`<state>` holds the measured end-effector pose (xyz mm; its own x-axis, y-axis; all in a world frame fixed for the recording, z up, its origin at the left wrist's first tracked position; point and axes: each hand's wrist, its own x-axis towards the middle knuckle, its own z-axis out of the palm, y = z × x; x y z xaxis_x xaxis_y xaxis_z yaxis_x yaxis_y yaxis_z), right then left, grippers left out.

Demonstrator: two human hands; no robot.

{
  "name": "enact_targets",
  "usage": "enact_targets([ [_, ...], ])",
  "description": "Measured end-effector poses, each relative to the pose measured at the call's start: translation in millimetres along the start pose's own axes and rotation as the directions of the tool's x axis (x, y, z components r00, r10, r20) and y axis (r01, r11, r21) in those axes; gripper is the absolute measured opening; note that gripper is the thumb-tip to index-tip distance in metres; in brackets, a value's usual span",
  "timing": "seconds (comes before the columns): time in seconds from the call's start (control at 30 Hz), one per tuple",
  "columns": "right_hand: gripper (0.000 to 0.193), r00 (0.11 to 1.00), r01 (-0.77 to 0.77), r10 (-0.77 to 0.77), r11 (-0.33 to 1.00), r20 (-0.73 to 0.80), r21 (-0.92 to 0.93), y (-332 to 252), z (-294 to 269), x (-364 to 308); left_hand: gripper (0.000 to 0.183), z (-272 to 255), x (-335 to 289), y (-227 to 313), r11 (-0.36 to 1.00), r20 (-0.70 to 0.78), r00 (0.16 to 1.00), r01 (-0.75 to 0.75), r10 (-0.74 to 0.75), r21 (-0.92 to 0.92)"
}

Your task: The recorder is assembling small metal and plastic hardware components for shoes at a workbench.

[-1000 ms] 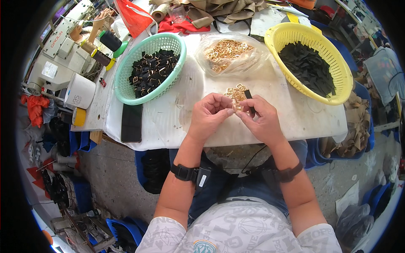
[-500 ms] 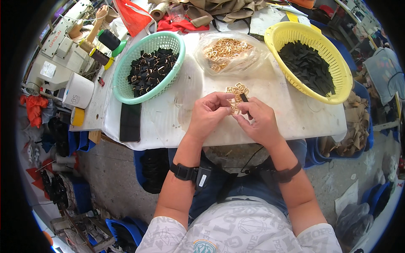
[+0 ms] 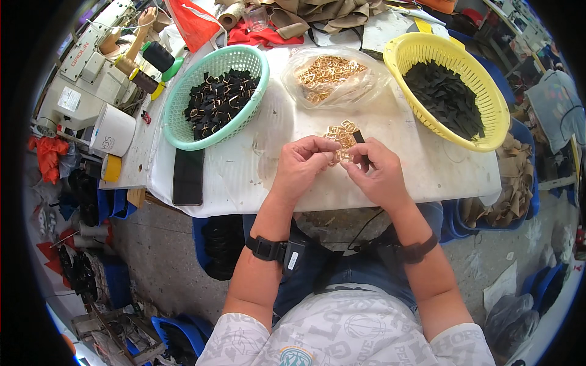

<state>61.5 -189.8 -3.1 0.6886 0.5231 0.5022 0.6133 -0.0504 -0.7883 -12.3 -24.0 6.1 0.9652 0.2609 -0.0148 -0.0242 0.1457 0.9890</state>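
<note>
My left hand [image 3: 301,166] is closed in a pinch, thumb against forefinger. What is between its fingertips is too small to make out, with gold metal showing right beside them. A short black fabric strip [image 3: 358,135] sticks up from the curled fingers of my right hand [image 3: 379,174]. Both hands are close together above the white tabletop, fingertips almost meeting. Just beyond them lies a small heap of square gold buckles [image 3: 342,131], partly hidden by my fingers.
A green basket [image 3: 263,82] of black strips with gold buckles stands left, above a dark phone [image 3: 188,177]. A clear plastic bag [image 3: 372,91] of gold buckles lies at the back. The yellow basket [image 3: 495,116] at right holds black strips. A sewing machine [image 3: 79,91] stands far left.
My right hand has opened its thumb slightly away from its fingers and shifted a little. The black strip now points up past the knuckles; the left hand hardly moves.
</note>
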Motion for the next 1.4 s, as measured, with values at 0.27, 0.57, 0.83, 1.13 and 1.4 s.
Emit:
enact_targets([
  [0.27,0.019,1.0,0.006,-0.007,1.0,0.019,0.028,-1,-1,0,0.01,-1,0,-8,0.998,0.009,1.0,-0.007,0.007,0.059],
  [0.57,0.022,0.987,0.145,-0.13,0.975,0.096,-0.168,-4,0,0,0.01,0,-1,-10,0.995,0.044,0.994,-0.099,0.099,0.002],
  [0.83,0.022,0.998,0.057,-0.054,0.994,0.027,-0.096,-4,-1,-1,0.007,3,-2,-5,0.995,-0.005,0.999,-0.036,0.037,0.096],
  [1.13,0.011,0.987,-0.145,0.138,0.985,0.077,0.095,5,-7,-1,0.004,3,0,-8,0.999,0.006,0.999,-0.04,0.04,0.025],
  [1.4,0.007,0.965,-0.261,0.255,0.933,0.055,0.248,9,-6,-4,0.006,4,-2,-8,0.991,0.084,0.996,-0.048,0.038,0.128],
])
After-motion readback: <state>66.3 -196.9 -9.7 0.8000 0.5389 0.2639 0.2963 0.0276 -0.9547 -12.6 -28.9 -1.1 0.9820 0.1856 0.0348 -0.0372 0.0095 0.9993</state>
